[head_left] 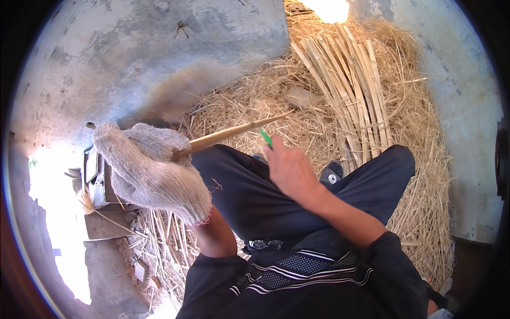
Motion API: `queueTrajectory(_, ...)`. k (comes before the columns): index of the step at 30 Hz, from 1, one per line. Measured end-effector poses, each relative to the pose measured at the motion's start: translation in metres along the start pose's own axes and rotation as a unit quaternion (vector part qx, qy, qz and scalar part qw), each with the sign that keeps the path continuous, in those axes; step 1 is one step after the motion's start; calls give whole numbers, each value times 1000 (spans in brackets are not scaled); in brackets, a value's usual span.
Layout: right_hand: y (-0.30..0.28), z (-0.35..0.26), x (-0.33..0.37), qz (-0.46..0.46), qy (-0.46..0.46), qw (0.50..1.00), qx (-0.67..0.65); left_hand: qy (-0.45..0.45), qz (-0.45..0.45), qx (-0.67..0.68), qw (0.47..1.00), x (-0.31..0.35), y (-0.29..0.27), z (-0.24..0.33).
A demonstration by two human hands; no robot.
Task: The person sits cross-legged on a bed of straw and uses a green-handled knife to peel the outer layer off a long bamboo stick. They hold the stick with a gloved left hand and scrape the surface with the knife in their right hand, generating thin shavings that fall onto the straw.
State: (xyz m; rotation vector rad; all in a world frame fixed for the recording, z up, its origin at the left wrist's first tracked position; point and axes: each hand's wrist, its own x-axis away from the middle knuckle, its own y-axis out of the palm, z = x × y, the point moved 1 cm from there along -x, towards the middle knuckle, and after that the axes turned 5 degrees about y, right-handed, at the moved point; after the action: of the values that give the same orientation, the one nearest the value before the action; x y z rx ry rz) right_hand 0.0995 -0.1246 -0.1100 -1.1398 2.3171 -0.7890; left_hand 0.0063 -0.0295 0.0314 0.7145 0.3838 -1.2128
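My left hand (154, 167), in a thick off-white knitted glove, is closed round the broad end of a bamboo strip (228, 133). The strip points away to the right and tapers to a thin tip over the straw. My bare right hand (295, 173) is closed on a slim green tool (265, 138). Only a short green piece of it sticks out past the fingers, close below the strip; the rest is hidden in the fist. I cannot tell whether the tool touches the strip. Both hands are above my crossed legs.
A bundle of long pale bamboo strips (353, 90) lies on straw and shavings (425, 186) ahead to the right. A stone (301, 98) sits in the straw. Bare walls (228, 32) stand at left and right. Thin sticks (167, 234) and boxes (106, 223) lie at the left.
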Motion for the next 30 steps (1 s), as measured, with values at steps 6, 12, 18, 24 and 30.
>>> queueTrajectory(6, -20, -29, 12, -11, -94, 992, -78, -2, 31, 25, 999, 5, 3, 1)
queueTrajectory(12, 19, 33, -12, -15, 77, 996, 34, 86, -12, -74, 993, -4, -7, -14)
queueTrajectory(18, -12, -6, 2, -10, -80, 995, -61, 23, 16, 40, 999, 5, 6, 3)
queueTrajectory(24, 10, -5, 7, 67, -88, 989, -101, 58, -86, 116, 988, -6, 4, -6)
queueTrajectory(30, -6, -29, 7, -17, -24, 996, -86, -1, -24, 59, 998, -10, 16, -1)
